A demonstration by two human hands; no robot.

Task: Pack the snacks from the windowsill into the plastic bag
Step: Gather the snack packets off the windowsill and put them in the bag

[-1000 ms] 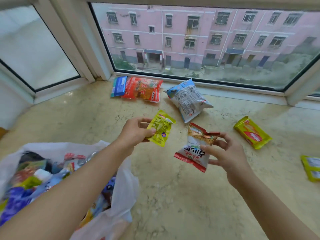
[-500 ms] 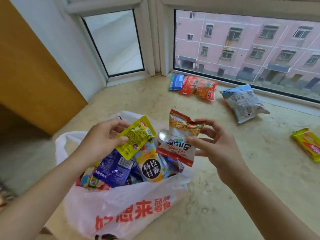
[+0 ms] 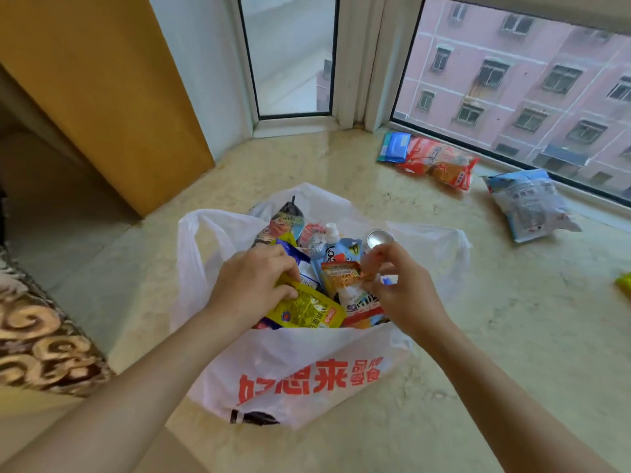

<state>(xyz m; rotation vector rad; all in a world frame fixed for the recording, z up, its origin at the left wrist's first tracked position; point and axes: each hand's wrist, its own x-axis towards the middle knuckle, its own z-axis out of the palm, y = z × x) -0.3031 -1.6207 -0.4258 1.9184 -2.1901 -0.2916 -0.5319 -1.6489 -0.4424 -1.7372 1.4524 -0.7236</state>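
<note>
A white plastic bag (image 3: 300, 373) with red lettering stands open on the marble windowsill (image 3: 495, 336), filled with several snack packs. My left hand (image 3: 254, 285) grips a small yellow packet (image 3: 307, 310) down inside the bag's mouth. My right hand (image 3: 397, 288) pinches the top edge of a red-and-white noodle snack pack (image 3: 355, 295), which also sits low in the bag. On the sill by the window lie a blue packet (image 3: 395, 147), a red-orange pack (image 3: 440, 163) and a pale blue bag (image 3: 529, 203).
A sliver of a yellow pack (image 3: 625, 283) shows at the right edge. A wooden panel (image 3: 102, 90) rises at the left, with patterned fabric (image 3: 37, 332) below it. The window frame (image 3: 355, 63) borders the sill at the back.
Both hands have come down from above the bag into its mouth, carrying the yellow packet and the noodle snack. My view has swung left toward the bag.
</note>
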